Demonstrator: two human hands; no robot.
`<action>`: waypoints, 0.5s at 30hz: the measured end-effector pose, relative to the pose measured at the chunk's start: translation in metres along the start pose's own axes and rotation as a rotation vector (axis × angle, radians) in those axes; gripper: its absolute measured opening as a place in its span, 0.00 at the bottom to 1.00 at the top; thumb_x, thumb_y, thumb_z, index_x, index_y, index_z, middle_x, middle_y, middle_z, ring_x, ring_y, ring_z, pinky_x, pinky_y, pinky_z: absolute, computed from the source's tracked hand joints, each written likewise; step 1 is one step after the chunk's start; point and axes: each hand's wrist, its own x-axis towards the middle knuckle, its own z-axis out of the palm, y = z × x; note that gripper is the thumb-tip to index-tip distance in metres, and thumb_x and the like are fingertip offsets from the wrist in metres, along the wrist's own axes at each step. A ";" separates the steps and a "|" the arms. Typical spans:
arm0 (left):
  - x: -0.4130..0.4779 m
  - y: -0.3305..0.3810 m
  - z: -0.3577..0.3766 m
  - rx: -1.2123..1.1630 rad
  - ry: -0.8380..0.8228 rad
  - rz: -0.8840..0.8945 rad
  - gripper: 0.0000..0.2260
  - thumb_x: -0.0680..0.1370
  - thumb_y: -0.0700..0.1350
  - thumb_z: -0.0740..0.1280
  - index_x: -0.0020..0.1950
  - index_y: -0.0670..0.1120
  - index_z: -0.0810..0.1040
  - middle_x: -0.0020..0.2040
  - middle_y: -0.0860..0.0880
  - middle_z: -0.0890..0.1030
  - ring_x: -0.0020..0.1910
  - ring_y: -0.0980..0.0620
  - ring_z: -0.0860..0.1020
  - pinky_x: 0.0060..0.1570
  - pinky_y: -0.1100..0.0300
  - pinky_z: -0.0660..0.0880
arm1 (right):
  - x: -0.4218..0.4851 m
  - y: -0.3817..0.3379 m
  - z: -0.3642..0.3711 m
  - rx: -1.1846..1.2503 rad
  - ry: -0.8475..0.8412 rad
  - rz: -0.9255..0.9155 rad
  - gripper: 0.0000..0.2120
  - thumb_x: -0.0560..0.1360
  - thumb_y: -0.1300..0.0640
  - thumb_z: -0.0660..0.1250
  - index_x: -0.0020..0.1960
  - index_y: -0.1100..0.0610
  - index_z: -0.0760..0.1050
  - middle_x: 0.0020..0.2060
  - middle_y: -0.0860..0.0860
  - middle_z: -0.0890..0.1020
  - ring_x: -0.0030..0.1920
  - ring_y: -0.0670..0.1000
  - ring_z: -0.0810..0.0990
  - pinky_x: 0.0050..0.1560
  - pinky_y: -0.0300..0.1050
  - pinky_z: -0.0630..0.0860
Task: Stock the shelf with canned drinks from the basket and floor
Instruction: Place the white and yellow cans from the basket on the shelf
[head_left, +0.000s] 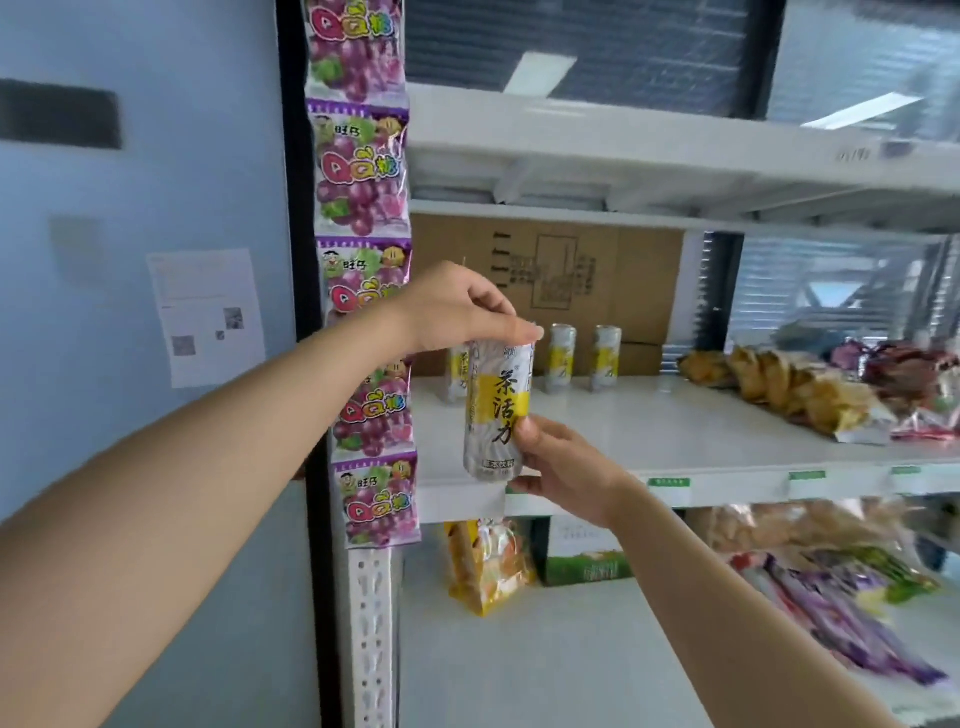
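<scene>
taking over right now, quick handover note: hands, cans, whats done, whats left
Left grip pinches the top of the held can; right grip holds its bottom.
The can is upright at the left front of the middle shelf, apparently not yet set down.
Done: three cans stand at the back of that shelf, before a cardboard box.
Left: place this can, then fetch more; basket and floor are out of view, so the remaining count is unknown.
</scene>
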 end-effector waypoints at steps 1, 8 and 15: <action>0.014 -0.001 0.005 0.001 -0.006 0.007 0.17 0.65 0.61 0.76 0.45 0.50 0.86 0.43 0.52 0.85 0.47 0.53 0.81 0.53 0.54 0.77 | 0.003 -0.002 -0.011 -0.020 0.035 -0.002 0.40 0.62 0.34 0.76 0.61 0.62 0.74 0.53 0.59 0.76 0.55 0.57 0.74 0.60 0.54 0.73; 0.093 -0.019 0.052 0.009 -0.116 -0.019 0.22 0.61 0.68 0.74 0.43 0.52 0.86 0.46 0.54 0.84 0.51 0.53 0.80 0.54 0.53 0.78 | 0.009 -0.006 -0.059 -0.117 0.238 -0.025 0.22 0.67 0.49 0.71 0.60 0.53 0.77 0.52 0.50 0.84 0.55 0.51 0.82 0.53 0.46 0.77; 0.140 -0.033 0.110 0.009 -0.197 0.011 0.30 0.60 0.67 0.74 0.45 0.41 0.84 0.42 0.45 0.82 0.43 0.51 0.78 0.48 0.54 0.74 | 0.026 0.019 -0.110 -0.320 0.396 0.036 0.13 0.71 0.59 0.75 0.53 0.53 0.77 0.50 0.53 0.85 0.53 0.54 0.83 0.57 0.52 0.80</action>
